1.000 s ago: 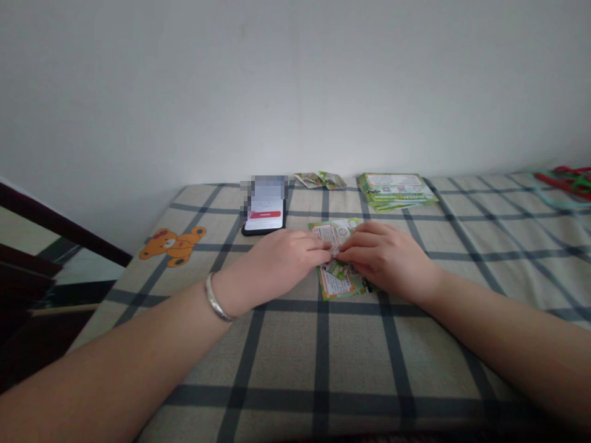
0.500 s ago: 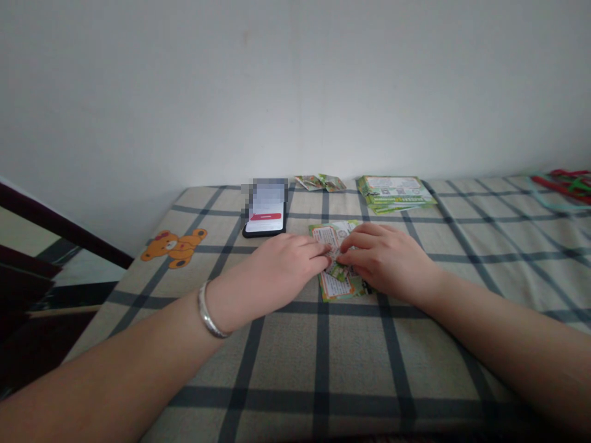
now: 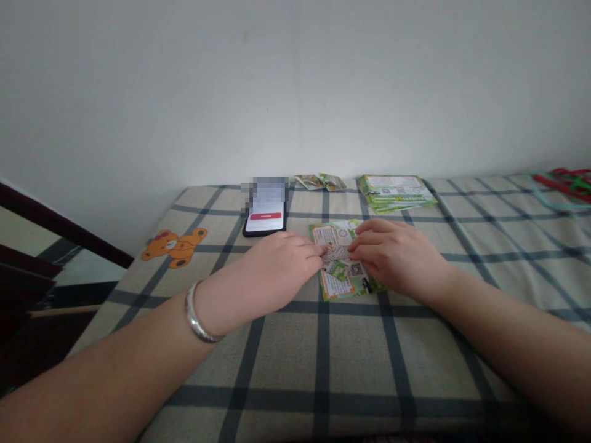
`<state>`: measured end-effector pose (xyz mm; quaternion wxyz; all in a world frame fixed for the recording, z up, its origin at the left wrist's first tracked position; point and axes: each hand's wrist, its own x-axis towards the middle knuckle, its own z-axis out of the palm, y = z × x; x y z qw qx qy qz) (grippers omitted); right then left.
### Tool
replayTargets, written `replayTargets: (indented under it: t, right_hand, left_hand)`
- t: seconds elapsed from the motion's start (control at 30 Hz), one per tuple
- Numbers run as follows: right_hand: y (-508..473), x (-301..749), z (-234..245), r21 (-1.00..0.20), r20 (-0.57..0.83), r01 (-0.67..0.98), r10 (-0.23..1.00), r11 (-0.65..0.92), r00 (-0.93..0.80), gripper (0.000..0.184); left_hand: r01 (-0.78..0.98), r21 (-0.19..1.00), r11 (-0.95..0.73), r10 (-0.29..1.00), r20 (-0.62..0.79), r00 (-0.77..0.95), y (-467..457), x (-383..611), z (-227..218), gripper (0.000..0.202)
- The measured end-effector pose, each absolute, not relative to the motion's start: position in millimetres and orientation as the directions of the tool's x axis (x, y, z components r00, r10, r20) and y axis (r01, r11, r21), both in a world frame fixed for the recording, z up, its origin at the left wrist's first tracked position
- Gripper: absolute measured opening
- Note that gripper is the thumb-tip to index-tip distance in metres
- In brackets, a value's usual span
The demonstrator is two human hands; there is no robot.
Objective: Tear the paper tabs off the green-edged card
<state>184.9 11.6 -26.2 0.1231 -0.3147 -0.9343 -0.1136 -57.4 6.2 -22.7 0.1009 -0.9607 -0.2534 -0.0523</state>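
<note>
A green and white printed leaflet [image 3: 335, 286] lies on the checked cloth in front of me, with print boxes and a QR code showing. A smaller green patch [image 3: 338, 270] sits at its middle, and I cannot tell whether it is a folded piece or print. My left hand [image 3: 290, 261], with a silver bangle at the wrist, has its fingers closed together and their tips on the leaflet's left side. Bent fingers of my right hand [image 3: 392, 252] are closed at its right side, covering that edge. The thumbs are mostly hidden.
A phone [image 3: 265, 212] with a lit screen lies behind my left hand. Small folded printed papers [image 3: 321, 181] rest by the wall, beside a stack of leaflets [image 3: 397, 192]. Red and green items [image 3: 570, 184] are at far right. A bear picture [image 3: 175, 247] is at left.
Both hands have moved slightly apart, my right hand to the right and my left hand a little left. More of the leaflet's middle, including the QR code, now shows.
</note>
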Motion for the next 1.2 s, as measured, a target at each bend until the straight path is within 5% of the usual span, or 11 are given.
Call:
replayTargets:
  t: [0.6,0.93,1.2]
  right_hand:
    - [19.3,194.6,-27.1,0.0,0.294,0.611,0.584,0.792,-0.757,0.021]
    - [19.8,193.0,-33.0,-0.096,0.349,0.613,0.603,0.784,-0.717,0.024]
    - [19.7,187.3,-32.0,-0.075,0.334,0.637,0.621,0.768,-0.709,0.016]
  left_hand:
    - [0.515,-0.053,-0.856,0.513,0.05,0.857,9.0,-62.9,-11.3,0.039]
    - [0.513,0.019,-0.858,0.503,0.226,0.834,15.7,-58.9,-21.8,0.025]
    - [0.685,-0.04,-0.728,0.652,0.27,0.709,0.3,-43.6,-28.2,0.013]
